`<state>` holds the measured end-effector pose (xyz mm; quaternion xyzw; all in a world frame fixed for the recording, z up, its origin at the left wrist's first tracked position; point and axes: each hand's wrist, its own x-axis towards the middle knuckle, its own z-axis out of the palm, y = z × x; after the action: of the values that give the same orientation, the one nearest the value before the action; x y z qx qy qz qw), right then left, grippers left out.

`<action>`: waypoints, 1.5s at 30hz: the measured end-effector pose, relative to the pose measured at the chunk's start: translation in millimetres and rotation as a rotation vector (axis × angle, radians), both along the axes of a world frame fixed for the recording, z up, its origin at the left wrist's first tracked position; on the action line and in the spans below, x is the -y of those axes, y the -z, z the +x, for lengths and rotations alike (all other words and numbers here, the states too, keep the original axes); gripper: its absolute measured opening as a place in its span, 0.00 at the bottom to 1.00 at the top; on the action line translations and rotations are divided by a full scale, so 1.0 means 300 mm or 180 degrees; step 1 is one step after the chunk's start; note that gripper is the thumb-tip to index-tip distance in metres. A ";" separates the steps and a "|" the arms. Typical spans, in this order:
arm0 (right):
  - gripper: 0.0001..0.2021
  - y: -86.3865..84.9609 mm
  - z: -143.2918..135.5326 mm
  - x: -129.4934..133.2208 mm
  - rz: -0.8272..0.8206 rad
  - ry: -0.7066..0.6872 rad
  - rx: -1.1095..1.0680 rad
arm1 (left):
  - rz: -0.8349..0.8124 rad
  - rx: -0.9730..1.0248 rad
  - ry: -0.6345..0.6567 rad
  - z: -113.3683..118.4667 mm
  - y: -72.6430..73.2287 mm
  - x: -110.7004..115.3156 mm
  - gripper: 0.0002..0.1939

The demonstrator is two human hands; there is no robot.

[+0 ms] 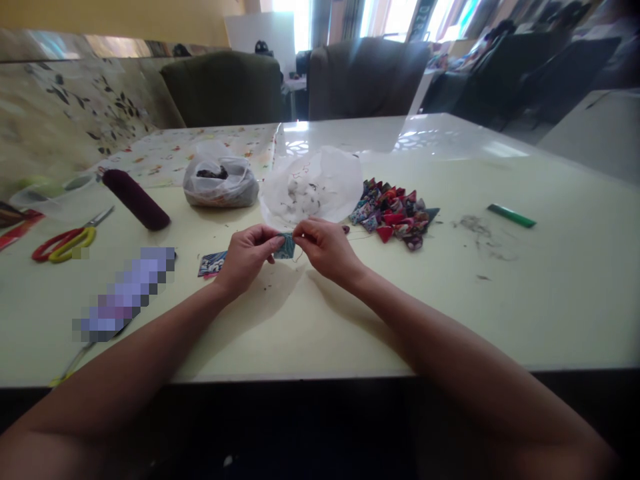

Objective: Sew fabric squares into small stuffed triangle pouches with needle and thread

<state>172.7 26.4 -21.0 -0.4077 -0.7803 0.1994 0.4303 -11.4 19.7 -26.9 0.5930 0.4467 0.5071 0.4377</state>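
Observation:
Between the thumb and fingers of my left hand [246, 259] is a small green-blue patterned cloth piece [285, 247]. My right hand [327, 250] is closed in a pinch at the cloth's right edge; what its fingertips hold is too small to make out. A thin thread [300, 256] hangs just below those fingertips. Left of my left hand lies a stack of blue-and-white patterned cloth pieces [210, 264], partly covered by the hand. Beyond my hands, a white plastic bag [325, 170] lies spread with white stuffing [303, 197] on it.
Right of the bag sits a heap of colourful folded cloth pieces [393, 210]. Farther right are thread scraps [475, 227] and a green-handled tool [513, 215]. Scissors [70, 243], a dark maroon roll [136, 200], a blurred-out object [127, 293] and a filled bag [220, 190] lie leftward.

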 end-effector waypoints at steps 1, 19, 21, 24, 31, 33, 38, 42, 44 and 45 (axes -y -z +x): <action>0.06 0.000 0.001 -0.001 -0.0009 -0.0011 -0.0011 | -0.0045 0.0042 -0.0004 0.002 -0.003 0.001 0.11; 0.06 -0.003 0.008 -0.006 0.0059 -0.0030 -0.0142 | -0.0537 0.0429 -0.0003 0.016 -0.032 0.013 0.13; 0.06 -0.003 0.009 -0.006 0.0036 -0.0033 -0.0135 | -0.0566 0.0442 -0.0005 0.015 -0.030 0.013 0.13; 0.06 -0.004 0.010 -0.005 0.0006 -0.0048 -0.0129 | -0.0593 0.0456 0.0024 0.014 -0.026 0.012 0.13; 0.06 -0.009 0.011 -0.002 0.0015 -0.0081 -0.0100 | -0.0623 0.0483 0.0040 0.014 -0.024 0.009 0.13; 0.06 -0.009 0.011 -0.002 0.0025 -0.0079 -0.0092 | -0.0639 0.0492 0.0017 0.014 -0.026 0.009 0.13; 0.06 -0.009 0.011 -0.004 0.0042 -0.0095 -0.0092 | -0.0719 0.0562 0.0039 0.014 -0.026 0.006 0.13; 0.06 -0.010 0.012 -0.005 0.0038 -0.0112 -0.0102 | -0.0736 0.0618 0.0105 0.012 -0.024 0.005 0.13; 0.06 -0.011 0.012 -0.005 0.0056 -0.0125 -0.0101 | -0.0703 0.0614 0.0120 0.011 -0.023 0.005 0.13; 0.06 -0.011 0.012 -0.005 0.0068 -0.0126 -0.0095 | -0.0677 0.0603 0.0119 0.011 -0.022 0.005 0.13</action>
<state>176.3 28.0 -17.7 -0.3846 -0.7838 0.2055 0.4422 -8.1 18.1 -20.3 0.5010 0.4435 0.5023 0.5477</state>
